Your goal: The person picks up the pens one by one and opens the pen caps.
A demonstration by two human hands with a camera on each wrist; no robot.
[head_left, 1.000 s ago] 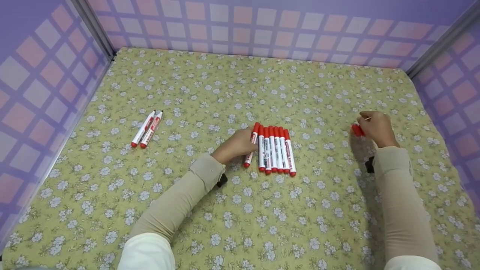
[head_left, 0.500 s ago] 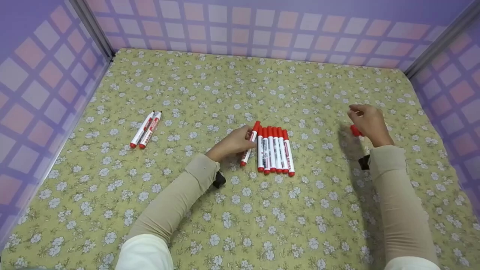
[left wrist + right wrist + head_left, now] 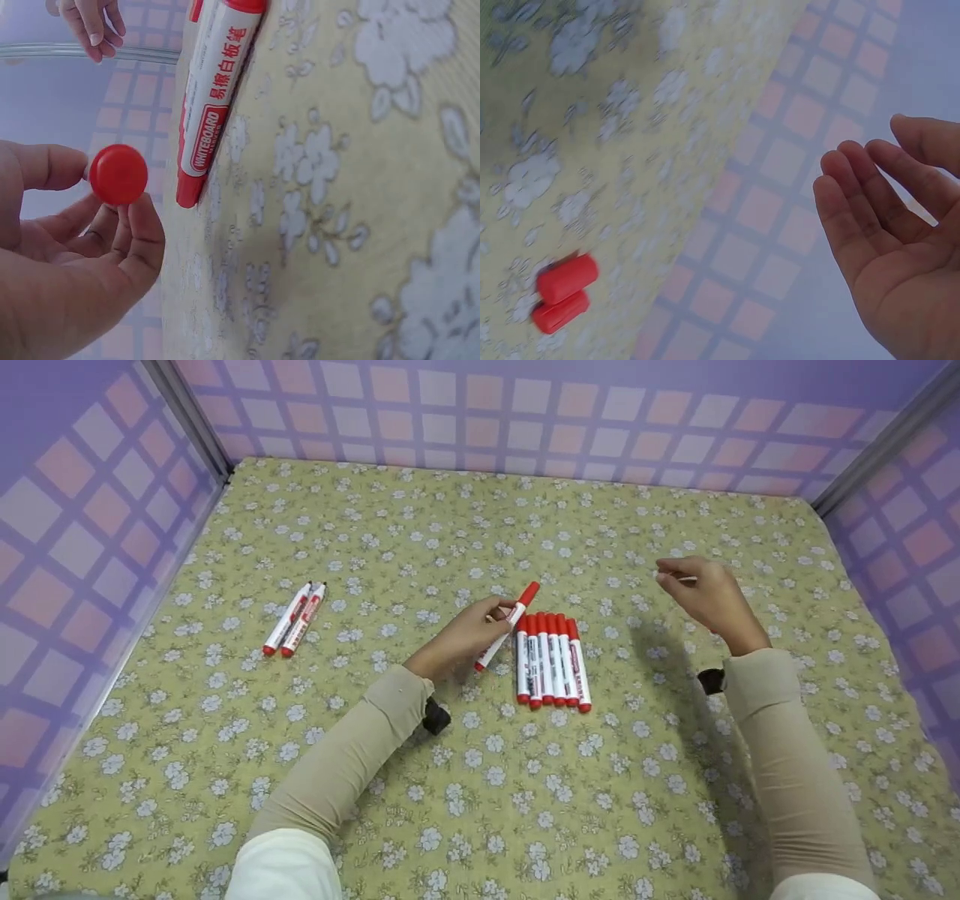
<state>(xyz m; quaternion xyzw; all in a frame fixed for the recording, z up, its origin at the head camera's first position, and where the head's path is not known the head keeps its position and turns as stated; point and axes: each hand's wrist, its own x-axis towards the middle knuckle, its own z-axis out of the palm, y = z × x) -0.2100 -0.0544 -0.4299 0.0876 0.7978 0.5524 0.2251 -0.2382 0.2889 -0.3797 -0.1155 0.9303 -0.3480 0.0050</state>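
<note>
L hand (image 3: 459, 639): curled round one red-capped marker (image 3: 507, 625); barrel is pinched betw. thumb and fingers, cap end is tilted up and away, tail end is angled down toward the cloth. In the left wrist view the round red end (image 3: 118, 174) of the marker is seen held betw. thumb and fingertips.

Held marker, position: lifted off the cloth, just left of the marker row (image 3: 552, 660), near its far end; contact w/ the row cannot be told.

Marker row: five red-capped whiteboard markers are laid side by side, touching, near the cloth's middle. One of them (image 3: 213, 97) is seen close up in the left wrist view, lying on the cloth.

R hand (image 3: 705, 596): raised above the cloth, well right of the row; fingers are relaxed and loosely spread, nothing is gripped (bare palm (image 3: 900, 255) is shown in the right wrist view).

Red caps (image 3: 564, 292): two are seen lying together on the cloth, right wrist view only.

Marker pair (image 3: 294, 617): two markers are laid together, well left of the L hand.

Surface: yellow-green floral cloth (image 3: 480, 810), enclosed by purple checked walls (image 3: 525, 412).
</note>
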